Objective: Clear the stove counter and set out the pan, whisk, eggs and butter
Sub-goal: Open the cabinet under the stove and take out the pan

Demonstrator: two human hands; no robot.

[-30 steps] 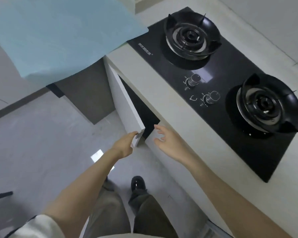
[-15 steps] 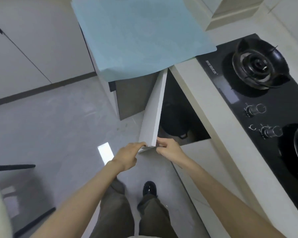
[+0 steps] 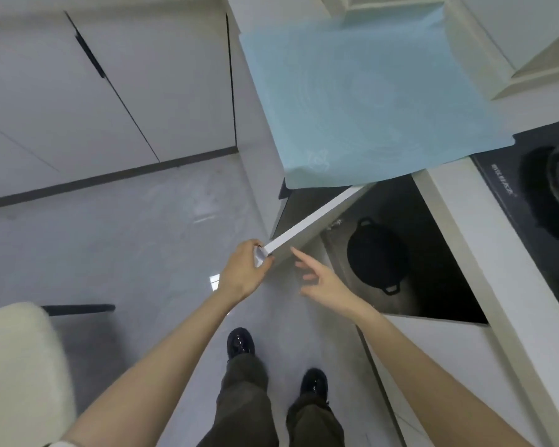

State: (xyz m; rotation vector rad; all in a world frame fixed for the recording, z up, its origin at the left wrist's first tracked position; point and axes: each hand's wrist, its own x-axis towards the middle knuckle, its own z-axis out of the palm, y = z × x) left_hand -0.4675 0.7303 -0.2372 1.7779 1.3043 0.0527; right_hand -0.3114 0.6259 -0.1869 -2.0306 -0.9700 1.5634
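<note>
Your left hand [image 3: 242,272] grips the free corner of the wide-open cabinet door [image 3: 317,217]. Your right hand [image 3: 328,283] hovers just beside that edge, fingers spread, empty. The black pan [image 3: 376,256] sits on the cabinet floor [image 3: 407,301] with room around it.

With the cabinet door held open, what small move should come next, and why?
Probably reach the right hand in for the black pan: the left hand grips the door edge, the right is open and free, and the pan sits in plain view.
</note>
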